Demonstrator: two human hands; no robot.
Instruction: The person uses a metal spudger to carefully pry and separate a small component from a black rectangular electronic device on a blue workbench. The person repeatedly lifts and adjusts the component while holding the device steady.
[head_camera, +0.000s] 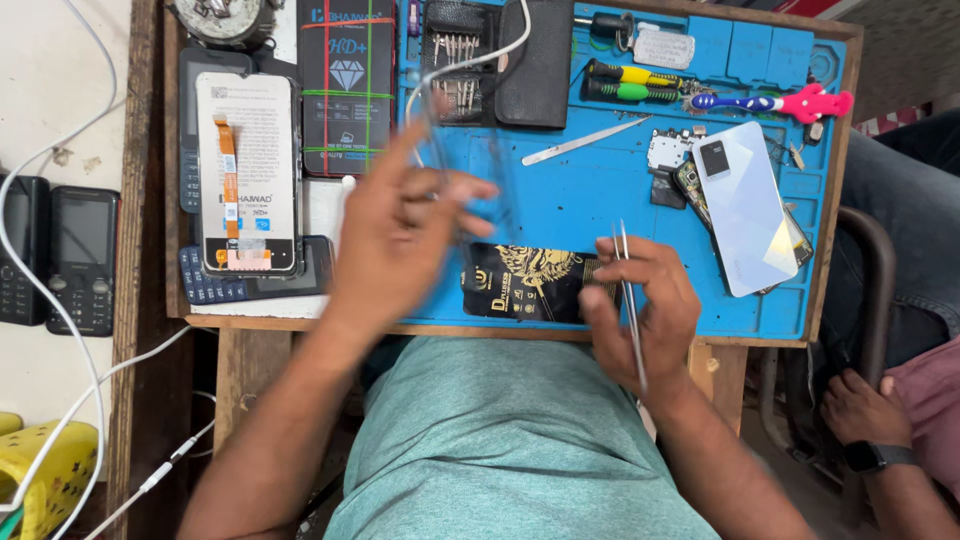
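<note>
- Over the blue mat, the left hand is hovering with fingers spread, blurred, gripping nothing that can be made out.
- Near the mat's front edge, the right hand is pinching thin metal tweezers, their tips pointing away from the person.
- Between both hands, a black and gold packet is lying flat on the mat.
- Further right, a pale phone back is resting on the mat.

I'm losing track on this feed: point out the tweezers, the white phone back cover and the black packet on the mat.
tweezers (628, 300), head view, on the middle of the metal arms in the right hand.
white phone back cover (745, 215), head view, on its glossy middle.
black packet (525, 285), head view, on its printed face.
</note>
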